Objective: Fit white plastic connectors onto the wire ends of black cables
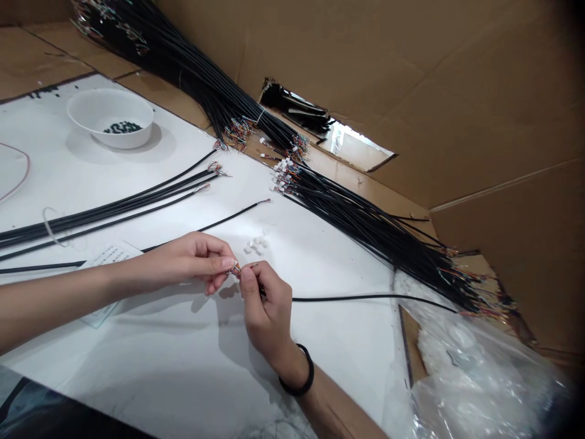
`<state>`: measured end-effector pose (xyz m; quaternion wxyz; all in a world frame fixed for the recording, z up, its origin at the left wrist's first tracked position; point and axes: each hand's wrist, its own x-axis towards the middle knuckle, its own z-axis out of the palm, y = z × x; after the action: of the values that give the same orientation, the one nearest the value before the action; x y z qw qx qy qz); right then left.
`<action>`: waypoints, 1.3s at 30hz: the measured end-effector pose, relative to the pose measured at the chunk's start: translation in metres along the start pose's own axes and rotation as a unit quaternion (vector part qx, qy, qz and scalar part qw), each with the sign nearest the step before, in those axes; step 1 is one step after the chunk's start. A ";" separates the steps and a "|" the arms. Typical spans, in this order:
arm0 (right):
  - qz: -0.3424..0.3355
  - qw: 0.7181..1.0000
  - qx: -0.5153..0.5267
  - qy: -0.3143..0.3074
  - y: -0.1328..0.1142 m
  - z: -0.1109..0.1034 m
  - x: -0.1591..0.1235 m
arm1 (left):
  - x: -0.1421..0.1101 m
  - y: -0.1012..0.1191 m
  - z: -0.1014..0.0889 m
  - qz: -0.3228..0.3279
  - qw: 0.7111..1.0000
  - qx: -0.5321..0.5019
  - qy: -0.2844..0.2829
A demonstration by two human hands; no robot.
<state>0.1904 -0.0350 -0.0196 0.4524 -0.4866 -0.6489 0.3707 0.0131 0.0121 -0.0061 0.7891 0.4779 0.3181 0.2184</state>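
My left hand (198, 259) and my right hand (265, 305) meet over the white sheet (183, 347) at the middle of the view. The right hand grips the end of a black cable (365, 297) that trails off to the right. Its thin coloured wires stick out between the two hands. The left hand pinches something small at those wire tips; I cannot make out what it is. A few small white connectors (256, 244) lie just beyond the hands. A black band sits on my right wrist.
A white bowl (109, 116) with small dark parts stands at the back left. Black cable bundles lie at the left (114, 207), the back (192, 67) and the right (375, 225). A clear plastic bag (470, 372) sits at the lower right. Cardboard walls (457, 91) close the back and right.
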 end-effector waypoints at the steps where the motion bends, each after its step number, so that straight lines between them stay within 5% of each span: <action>1: 0.002 1.000 0.002 0.001 0.000 0.000 0.000 | 0.001 -0.001 0.000 -0.002 1.000 -0.004 0.008; 39: -0.051 0.998 0.018 -0.025 -0.001 -0.001 0.000 | 0.005 -0.003 -0.002 -0.027 0.997 -0.076 0.009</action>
<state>0.1914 -0.0348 -0.0186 0.4629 -0.4351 -0.6776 0.3706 0.0147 0.0150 -0.0112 0.8258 0.4060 0.3207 0.2243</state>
